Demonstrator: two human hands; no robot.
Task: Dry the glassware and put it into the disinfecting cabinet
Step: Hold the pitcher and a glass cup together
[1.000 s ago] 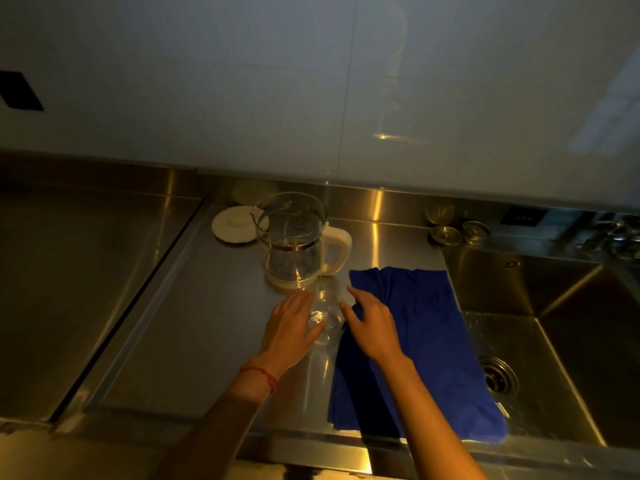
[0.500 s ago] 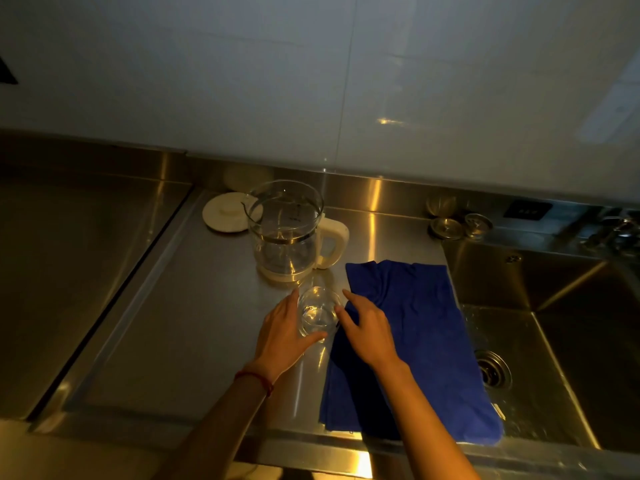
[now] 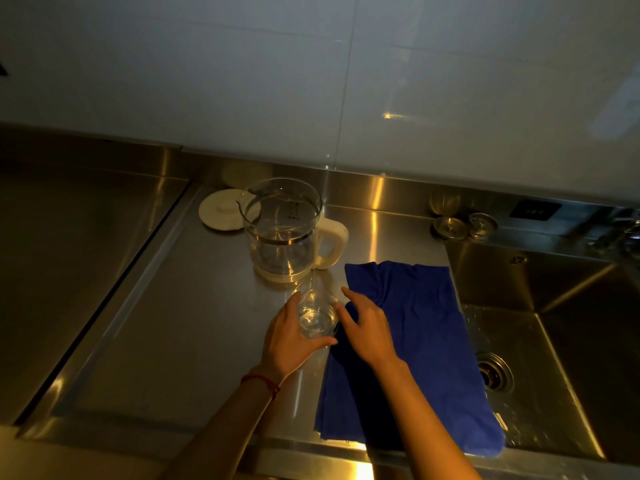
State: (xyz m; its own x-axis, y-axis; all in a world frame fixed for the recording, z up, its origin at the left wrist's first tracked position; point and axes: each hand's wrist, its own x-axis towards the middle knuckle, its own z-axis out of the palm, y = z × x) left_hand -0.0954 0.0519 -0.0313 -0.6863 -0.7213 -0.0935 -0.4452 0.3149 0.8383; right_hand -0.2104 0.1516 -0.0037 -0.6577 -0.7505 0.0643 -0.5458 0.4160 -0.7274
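Gripping the glass [image 3: 317, 318] is my left hand [image 3: 289, 337]: thumb curled under the near side, fingers wrapped round the far side, so the hold is firm. The glass sits at the cloth's left edge, just in front of the jug [image 3: 282, 230]; I cannot tell whether its base is on the counter [image 3: 180, 323] or just off it. My right hand [image 3: 367, 327] is spread and relaxed over the left part of the cloth [image 3: 415, 341], holding nothing, one fingertip close to the glass rim; contact there cannot be confirmed.

Assessment: the cloth lies flat between glass and sink [image 3: 554, 341], which suits wiping with the right while the left steadies the glass. I judge the drying has not begun, since the cloth is not yet gathered. The jug stands upright with its handle toward the cloth and its lid [image 3: 221, 211] lies apart behind it, presumably awaiting the same treatment.

Risk noted: wet glass over steel may slip in a one-handed hold. Disinfecting cabinet is not in view.
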